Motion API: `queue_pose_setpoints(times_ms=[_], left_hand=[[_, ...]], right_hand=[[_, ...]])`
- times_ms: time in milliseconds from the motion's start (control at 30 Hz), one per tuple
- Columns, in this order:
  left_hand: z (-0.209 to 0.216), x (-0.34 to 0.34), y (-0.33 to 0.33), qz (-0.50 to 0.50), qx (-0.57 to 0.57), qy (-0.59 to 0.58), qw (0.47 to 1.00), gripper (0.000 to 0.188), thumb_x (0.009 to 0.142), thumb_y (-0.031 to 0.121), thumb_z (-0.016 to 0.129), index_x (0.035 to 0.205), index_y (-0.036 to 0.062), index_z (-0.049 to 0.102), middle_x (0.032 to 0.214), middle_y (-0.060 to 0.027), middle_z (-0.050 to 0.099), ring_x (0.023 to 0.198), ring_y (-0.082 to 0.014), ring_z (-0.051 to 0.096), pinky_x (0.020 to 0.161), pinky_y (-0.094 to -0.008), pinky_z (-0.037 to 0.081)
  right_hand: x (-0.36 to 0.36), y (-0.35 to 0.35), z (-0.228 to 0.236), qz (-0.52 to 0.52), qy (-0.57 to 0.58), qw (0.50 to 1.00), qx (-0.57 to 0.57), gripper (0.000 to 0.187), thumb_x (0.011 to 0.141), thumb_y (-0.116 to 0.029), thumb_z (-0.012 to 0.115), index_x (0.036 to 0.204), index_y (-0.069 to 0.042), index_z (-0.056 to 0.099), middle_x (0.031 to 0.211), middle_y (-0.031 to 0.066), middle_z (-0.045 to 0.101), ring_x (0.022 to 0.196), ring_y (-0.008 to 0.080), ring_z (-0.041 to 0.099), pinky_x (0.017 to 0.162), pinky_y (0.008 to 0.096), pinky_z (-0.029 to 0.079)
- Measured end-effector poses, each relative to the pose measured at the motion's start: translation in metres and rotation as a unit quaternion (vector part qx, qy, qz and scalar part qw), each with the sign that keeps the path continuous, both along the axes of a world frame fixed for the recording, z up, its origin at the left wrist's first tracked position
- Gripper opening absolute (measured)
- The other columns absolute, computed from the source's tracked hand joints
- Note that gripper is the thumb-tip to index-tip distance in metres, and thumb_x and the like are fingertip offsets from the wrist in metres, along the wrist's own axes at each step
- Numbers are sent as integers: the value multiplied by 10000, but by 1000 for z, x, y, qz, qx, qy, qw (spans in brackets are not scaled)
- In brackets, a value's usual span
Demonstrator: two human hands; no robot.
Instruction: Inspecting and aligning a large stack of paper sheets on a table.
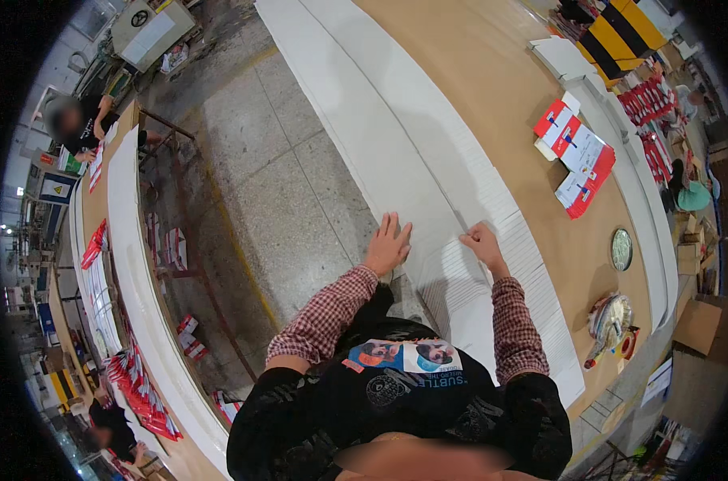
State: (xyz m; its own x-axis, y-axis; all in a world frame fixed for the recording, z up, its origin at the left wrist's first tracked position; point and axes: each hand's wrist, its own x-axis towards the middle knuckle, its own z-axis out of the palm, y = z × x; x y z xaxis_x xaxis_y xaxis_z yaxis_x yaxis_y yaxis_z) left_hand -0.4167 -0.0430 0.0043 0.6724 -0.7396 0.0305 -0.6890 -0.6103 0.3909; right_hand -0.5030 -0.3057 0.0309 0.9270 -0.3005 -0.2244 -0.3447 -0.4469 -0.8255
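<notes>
beneath splayed left fingers (391, 228) and curled right fingers (478, 238) of unclear grip, white sheets (380, 152)

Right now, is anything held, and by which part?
Cannot be told: the right hand curls midway across the white sheets, maybe pinching one; the left hand lies open at their left edge.

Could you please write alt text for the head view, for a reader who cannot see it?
A person's outstretched left hand and curled right hand rest on long rows of overlapping white sheets on a brown-topped table. To the right lie red-and-white printed card pieces, with a round container nearer the person.
</notes>
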Motion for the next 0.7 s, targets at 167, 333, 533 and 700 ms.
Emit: queue_pose_setpoints(times_ms=[167, 333, 533, 700], left_hand=[[-1, 0, 1, 3, 5, -13, 1000, 523, 862, 334, 481, 1328, 133, 354, 1385, -255, 223, 1286, -416, 212, 957, -486, 330], [1, -1, -1, -1, 28, -12, 1000, 527, 860, 333, 487, 1326, 122, 359, 1389, -258, 214, 1287, -417, 208, 955, -491, 320], [3, -3, -1, 7, 8, -10, 1000, 556, 828, 302, 548, 1318, 107, 372, 1392, -259, 207, 1286, -419, 205, 953, -489, 319], [3, -1, -1, 6, 6, -7, 1000, 603, 801, 308, 584, 1325, 110, 361, 1395, -255, 202, 1291, -421, 191, 968, -485, 311]], right_hand=[[6, -2, -6, 96, 65, 991, 59, 327, 851, -256, 551, 696, 22, 473, 635, 44, 407, 625, 115, 395, 577, 284, 356], [11, 3, -29, 28, 2, 1000, 9, 354, 854, -271, 546, 684, 22, 446, 605, 43, 380, 597, 121, 372, 558, 292, 343], [19, 14, -37, -26, 56, 995, -82, 379, 843, -323, 533, 704, 29, 541, 605, 152, 508, 578, 257, 493, 564, 366, 378], [18, 14, -40, -57, 54, 994, -73, 379, 842, -338, 536, 714, 19, 542, 603, 149, 504, 565, 267, 480, 554, 378, 373]])
